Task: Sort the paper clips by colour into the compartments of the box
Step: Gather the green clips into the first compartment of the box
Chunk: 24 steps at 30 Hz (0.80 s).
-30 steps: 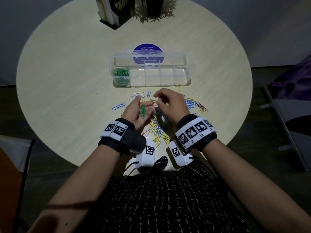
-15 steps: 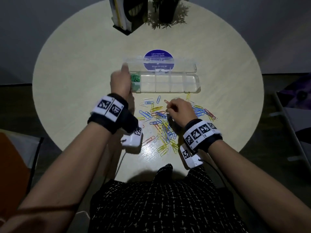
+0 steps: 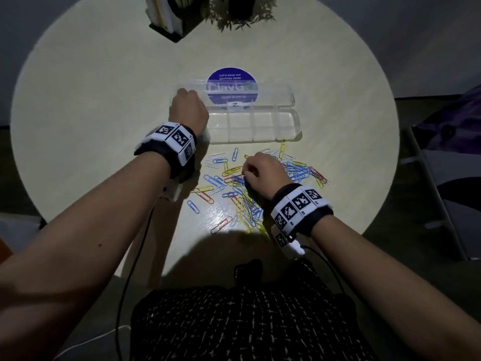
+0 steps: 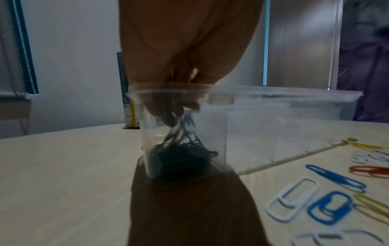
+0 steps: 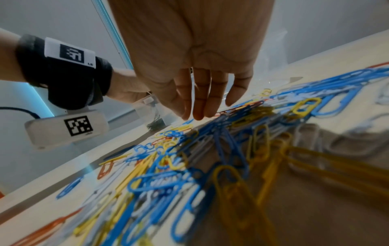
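- Head view: paper clips (image 3: 250, 183) lying in a mixed heap (blue, yellow, red, white) on the table (image 3: 78, 113), just on the person's side of the box (image 3: 260, 123); a few strays sitting apart toward the left.
- Left wrist view: green clips (image 4: 181, 158) piling up in the box's leftmost compartment; other compartments looking unfilled in the head view.
- Left hand (image 4: 185, 50) reaching down into that compartment, fingertips (image 4: 168, 114) below the rim w/ clips dangling at them; can't tell whether it's pinching them or letting go.
- Right hand (image 5: 193, 58) hovering over the heap, fingers (image 5: 200, 103) hanging loose and nearly straight, gripping nothing; tips close to the clips, contact unclear.
- Handling, my guess: clips are light, stiff wire w/ slick coating; lying flat, so likely sliding when pushed, and snagging on each other when lifted from the heap.
- Best hold probably a thumb-and-forefinger pinch at 1 rounded end, pulling sideways to free it from neighbours.
- Box lid (image 3: 260, 92) lying open behind the compartments, over a round purple sticker (image 3: 231, 76).
- Holder (image 3: 166, 16) and plant (image 3: 239, 11) standing at the table's far edge.
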### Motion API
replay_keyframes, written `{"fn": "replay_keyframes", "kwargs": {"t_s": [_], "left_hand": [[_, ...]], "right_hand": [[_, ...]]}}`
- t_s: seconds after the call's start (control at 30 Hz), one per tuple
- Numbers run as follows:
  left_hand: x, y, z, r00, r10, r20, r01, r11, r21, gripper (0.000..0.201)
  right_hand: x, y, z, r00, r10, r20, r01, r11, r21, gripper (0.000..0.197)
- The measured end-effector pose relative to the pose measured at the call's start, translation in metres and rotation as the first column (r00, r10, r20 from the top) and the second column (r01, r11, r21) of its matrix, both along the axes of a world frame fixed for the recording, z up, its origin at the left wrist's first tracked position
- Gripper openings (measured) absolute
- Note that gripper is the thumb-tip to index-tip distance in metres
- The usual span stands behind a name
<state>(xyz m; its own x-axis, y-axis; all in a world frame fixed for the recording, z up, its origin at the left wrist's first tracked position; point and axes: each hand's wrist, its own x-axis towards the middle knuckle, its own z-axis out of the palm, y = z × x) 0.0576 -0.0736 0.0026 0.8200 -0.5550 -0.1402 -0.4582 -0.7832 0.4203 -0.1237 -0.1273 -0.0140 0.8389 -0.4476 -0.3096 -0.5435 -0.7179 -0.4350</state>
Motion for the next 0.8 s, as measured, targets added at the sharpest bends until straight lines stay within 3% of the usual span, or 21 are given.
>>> {"fn": "replay_keyframes", "kwargs": {"t_s": [0.23, 0.33, 0.4, 0.5, 0.6, 0.8], "left_hand": [[-0.013, 0.026, 0.016, 0.991, 0.098, 0.091, -0.061, 0.937, -0.343, 0.032], [-0.030, 0.050, 0.019, 0.993, 0.110, 0.030, -0.087, 0.900, -0.427, 0.025], [-0.043, 0.070, 0.011, 0.997, 0.050, -0.053, -0.066, 0.928, -0.367, 0.021], [-0.055, 0.092, -0.008, 0.986, -0.096, -0.139, 0.082, 0.991, -0.105, 0.017], [-0.064, 0.102, -0.020, 0.953, -0.227, -0.201, 0.254, 0.960, 0.120, 0.015], [-0.073, 0.101, -0.029, 0.941, -0.313, -0.131, 0.336, 0.914, 0.227, 0.015]], "right_hand": [[0.030, 0.007, -0.004, 0.993, 0.096, -0.073, -0.102, 0.992, -0.080, 0.021], [0.031, 0.009, -0.007, 0.981, 0.135, -0.136, -0.152, 0.981, -0.119, 0.019], [0.028, 0.008, -0.004, 0.977, 0.146, -0.155, -0.164, 0.980, -0.113, 0.018], [0.025, 0.005, 0.005, 0.988, 0.096, -0.120, -0.104, 0.993, -0.058, 0.016], [0.028, 0.006, 0.015, 0.995, 0.066, -0.072, -0.068, 0.997, -0.022, 0.014], [0.028, 0.010, 0.019, 0.996, 0.076, -0.043, -0.075, 0.997, 0.007, 0.004]]}}
